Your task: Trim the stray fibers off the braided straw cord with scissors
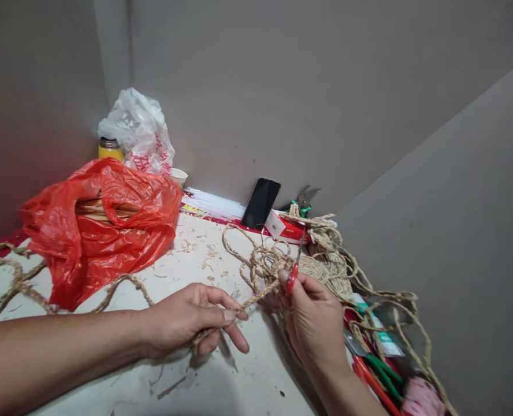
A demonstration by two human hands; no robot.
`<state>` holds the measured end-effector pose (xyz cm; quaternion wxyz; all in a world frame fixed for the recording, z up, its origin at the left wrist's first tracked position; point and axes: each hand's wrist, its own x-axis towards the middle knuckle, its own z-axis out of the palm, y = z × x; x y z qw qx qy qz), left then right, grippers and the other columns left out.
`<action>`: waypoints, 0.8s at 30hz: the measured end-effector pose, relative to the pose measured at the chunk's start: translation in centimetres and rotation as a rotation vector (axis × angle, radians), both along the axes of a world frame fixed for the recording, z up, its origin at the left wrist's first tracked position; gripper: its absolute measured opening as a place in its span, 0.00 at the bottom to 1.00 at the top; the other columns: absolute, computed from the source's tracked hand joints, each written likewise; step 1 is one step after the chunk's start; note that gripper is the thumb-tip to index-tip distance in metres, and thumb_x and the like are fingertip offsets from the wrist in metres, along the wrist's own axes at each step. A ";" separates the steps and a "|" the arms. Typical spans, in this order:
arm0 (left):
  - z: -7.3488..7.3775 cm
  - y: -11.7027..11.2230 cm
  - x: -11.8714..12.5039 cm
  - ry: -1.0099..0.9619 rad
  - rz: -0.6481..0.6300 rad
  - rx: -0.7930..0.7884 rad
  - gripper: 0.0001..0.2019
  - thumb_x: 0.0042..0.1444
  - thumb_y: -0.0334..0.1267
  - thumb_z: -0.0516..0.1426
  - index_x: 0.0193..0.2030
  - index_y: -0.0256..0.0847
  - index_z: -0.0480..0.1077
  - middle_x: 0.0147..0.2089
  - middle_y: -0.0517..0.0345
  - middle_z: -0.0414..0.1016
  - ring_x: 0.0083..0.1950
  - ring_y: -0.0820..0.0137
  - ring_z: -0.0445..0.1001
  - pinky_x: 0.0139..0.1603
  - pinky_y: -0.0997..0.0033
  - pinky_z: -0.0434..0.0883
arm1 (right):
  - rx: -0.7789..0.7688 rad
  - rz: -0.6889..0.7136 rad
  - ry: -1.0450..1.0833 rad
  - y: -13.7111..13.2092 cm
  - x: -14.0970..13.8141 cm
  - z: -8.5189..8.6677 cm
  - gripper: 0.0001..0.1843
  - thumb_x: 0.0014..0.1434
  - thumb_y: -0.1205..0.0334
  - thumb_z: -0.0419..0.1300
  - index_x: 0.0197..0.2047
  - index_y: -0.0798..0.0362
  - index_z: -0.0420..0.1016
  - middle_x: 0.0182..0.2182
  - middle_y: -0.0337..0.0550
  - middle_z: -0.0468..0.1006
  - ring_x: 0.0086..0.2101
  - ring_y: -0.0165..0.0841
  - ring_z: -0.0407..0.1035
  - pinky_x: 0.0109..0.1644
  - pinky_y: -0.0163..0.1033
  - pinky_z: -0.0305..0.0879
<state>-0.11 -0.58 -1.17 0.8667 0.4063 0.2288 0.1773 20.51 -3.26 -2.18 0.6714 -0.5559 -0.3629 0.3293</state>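
Observation:
A braided straw cord (256, 298) runs taut between my two hands above the white table. My left hand (202, 318) pinches it between thumb and fingers, the lower fingers loosely apart. Small red-handled scissors (294, 274) sit in my right hand (315, 318), their blades pointing up and away. The cord also reaches the fingers of that hand; whether they grip it is hard to see. Just beyond lies a tangled heap of the same cord (260, 260), beside a coiled mat of it (315, 270).
A red plastic bag (122, 242) with straw strips stands at left. Behind it are a white plastic bag (137, 124), a yellow jar (110, 150) and a paper cup (179, 176). A phone (260, 203) leans on the wall near pliers (304, 207). Loose cord and tools line the right edge.

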 end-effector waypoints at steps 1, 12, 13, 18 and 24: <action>0.0 0.1 0.0 -0.001 0.010 -0.003 0.09 0.54 0.38 0.57 0.38 0.34 0.71 0.34 0.47 0.80 0.14 0.83 0.59 0.15 0.81 0.52 | 0.003 -0.003 -0.007 0.0 0.2 0.0 0.17 0.47 0.53 0.70 0.21 0.55 0.69 0.17 0.31 0.59 0.20 0.24 0.50 0.23 0.32 0.48; -0.3 0.3 0.0 0.007 0.097 -0.027 0.11 0.45 0.36 0.66 0.35 0.34 0.72 0.32 0.52 0.79 0.28 0.76 0.74 0.31 0.76 0.68 | -0.013 0.032 -0.042 0.2 0.9 0.7 0.16 0.47 0.51 0.69 0.24 0.54 0.71 0.19 0.33 0.61 0.20 0.25 0.52 0.22 0.31 0.49; -0.3 0.3 0.0 0.021 0.125 -0.014 0.12 0.44 0.36 0.67 0.34 0.34 0.72 0.31 0.53 0.78 0.28 0.77 0.73 0.32 0.77 0.67 | -0.044 0.061 -0.068 0.3 1.0 0.8 0.17 0.48 0.50 0.68 0.23 0.54 0.70 0.18 0.32 0.61 0.20 0.25 0.51 0.22 0.32 0.48; -0.1 0.8 0.2 0.095 0.289 -0.044 0.13 0.41 0.36 0.68 0.32 0.34 0.72 0.26 0.58 0.74 0.23 0.78 0.69 0.26 0.77 0.64 | -0.240 0.237 -0.362 0.6 2.6 2.0 0.22 0.50 0.46 0.63 0.18 0.53 0.65 0.15 0.34 0.60 0.19 0.26 0.51 0.22 0.33 0.48; -0.5 1.5 0.2 0.079 0.361 -0.113 0.11 0.43 0.33 0.67 0.33 0.33 0.72 0.26 0.58 0.73 0.24 0.77 0.70 0.27 0.76 0.66 | -0.151 0.555 -1.046 -0.9 2.1 4.6 0.13 0.54 0.59 0.55 0.20 0.51 0.63 0.20 0.37 0.66 0.23 0.30 0.60 0.27 0.34 0.54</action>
